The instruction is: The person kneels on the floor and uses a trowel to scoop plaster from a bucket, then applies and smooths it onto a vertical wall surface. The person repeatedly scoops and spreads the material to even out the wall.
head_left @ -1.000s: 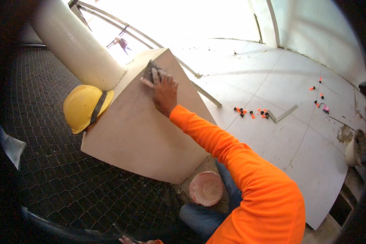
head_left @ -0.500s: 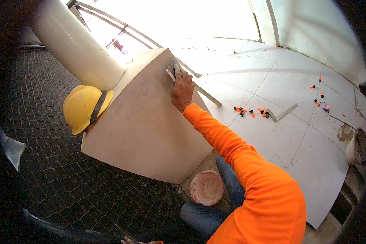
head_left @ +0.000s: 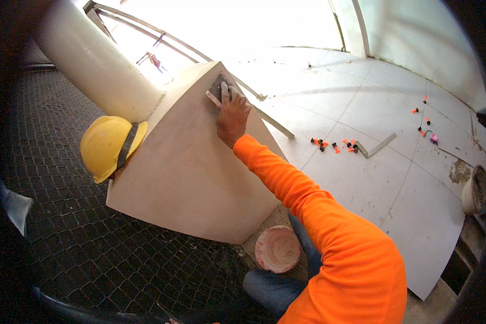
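Fingers (head_left: 224, 94) of the right hand (head_left: 234, 117) bend snugly over a flat tool (head_left: 215, 90) near the beige block's (head_left: 183, 167) top corner. Light, even pushing should help. The left hand (head_left: 173, 321) barely shows; I can't tell its grip.

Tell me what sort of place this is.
Probably a building site: a yellow hard hat sits at the edge of a pinkish block, a metal square lies on the pale tiled floor, and the right hand holds a flat tool against that block.

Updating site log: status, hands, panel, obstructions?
Right hand holds flat rectangular tool against beige panel, near top corner. Left hand barely visible. Yellow hard hat at panel's left edge, clear.
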Available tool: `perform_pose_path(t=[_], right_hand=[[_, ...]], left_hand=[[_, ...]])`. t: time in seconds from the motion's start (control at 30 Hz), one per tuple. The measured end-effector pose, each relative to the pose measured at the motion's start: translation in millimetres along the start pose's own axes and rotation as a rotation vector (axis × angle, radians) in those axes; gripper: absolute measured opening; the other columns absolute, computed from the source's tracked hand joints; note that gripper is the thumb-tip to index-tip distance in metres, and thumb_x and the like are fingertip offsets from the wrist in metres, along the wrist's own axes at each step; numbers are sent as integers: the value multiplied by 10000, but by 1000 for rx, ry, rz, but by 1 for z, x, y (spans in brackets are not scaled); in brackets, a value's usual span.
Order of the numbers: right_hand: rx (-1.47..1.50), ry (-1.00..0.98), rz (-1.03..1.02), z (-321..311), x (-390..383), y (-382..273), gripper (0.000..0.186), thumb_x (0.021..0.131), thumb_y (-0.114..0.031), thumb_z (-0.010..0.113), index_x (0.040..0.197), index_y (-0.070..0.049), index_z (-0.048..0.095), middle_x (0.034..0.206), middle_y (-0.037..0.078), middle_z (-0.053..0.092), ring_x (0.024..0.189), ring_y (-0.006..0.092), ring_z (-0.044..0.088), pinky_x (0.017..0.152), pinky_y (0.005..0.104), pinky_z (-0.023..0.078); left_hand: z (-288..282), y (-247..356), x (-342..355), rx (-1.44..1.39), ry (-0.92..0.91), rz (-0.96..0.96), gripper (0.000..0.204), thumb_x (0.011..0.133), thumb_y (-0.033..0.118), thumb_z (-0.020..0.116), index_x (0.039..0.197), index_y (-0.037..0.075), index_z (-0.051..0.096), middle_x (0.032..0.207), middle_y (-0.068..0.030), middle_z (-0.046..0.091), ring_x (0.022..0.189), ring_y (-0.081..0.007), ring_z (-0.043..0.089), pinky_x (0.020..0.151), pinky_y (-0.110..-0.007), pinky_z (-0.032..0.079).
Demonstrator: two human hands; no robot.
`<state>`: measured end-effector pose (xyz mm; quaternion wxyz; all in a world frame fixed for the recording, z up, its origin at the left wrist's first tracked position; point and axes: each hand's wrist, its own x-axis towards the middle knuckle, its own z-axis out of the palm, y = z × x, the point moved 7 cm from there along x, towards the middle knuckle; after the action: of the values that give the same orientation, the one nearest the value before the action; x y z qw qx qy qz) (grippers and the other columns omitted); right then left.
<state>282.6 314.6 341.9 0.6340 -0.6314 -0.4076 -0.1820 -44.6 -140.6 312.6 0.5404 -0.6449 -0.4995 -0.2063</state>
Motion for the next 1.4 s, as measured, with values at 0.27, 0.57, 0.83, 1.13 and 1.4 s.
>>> perform_pose_path(t=[0.27, 0.57, 0.83, 1.13, 1.4], right_hand=[[18, 45, 52, -4, 6, 9, 624, 936, -128, 576, 1543, -105, 434, 1471, 136, 453, 1247, 331, 452, 925, 530, 406], [-4, -5, -3, 4, 6, -2, 697, 920, -57, 588, 1577, -85, 358, 1490, 132, 405, 1270, 335, 418, 982, 511, 362], [140, -21, -79, -2, -1, -22, 574, 956, -114, 554, 1520, -204, 493, 1495, 143, 425, 1289, 335, 425, 958, 537, 395], [35, 89, -17, 6, 32, -11, 653, 912, -36, 556, 1546, -100, 408, 1451, 133, 430, 1199, 310, 434, 913, 488, 359], [147, 31, -360, 3, -55, -61, 560, 973, -321, 615, 1473, -108, 480, 1421, 134, 468, 1238, 337, 467, 932, 523, 409]], left_hand=[[1, 0, -4, -13, 10, 1, 502, 1122, 171, 297, 1605, 47, 232, 1448, -284, 452, 1123, -438, 682, 1022, -624, 554], [3, 1, -5, -19, 17, 3, 500, 1122, 166, 298, 1602, 43, 234, 1447, -284, 453, 1122, -438, 682, 1020, -622, 557], [3, 0, -5, -18, 11, 0, 498, 1121, 162, 298, 1599, 40, 236, 1446, -284, 453, 1121, -438, 682, 1018, -621, 559], [5, -1, -5, -16, 3, 6, 495, 1120, 157, 299, 1597, 36, 239, 1445, -284, 453, 1120, -439, 682, 1015, -619, 561], [5, -2, -5, -16, -5, 3, 493, 1119, 152, 300, 1594, 33, 241, 1444, -284, 453, 1119, -439, 682, 1013, -617, 563]])
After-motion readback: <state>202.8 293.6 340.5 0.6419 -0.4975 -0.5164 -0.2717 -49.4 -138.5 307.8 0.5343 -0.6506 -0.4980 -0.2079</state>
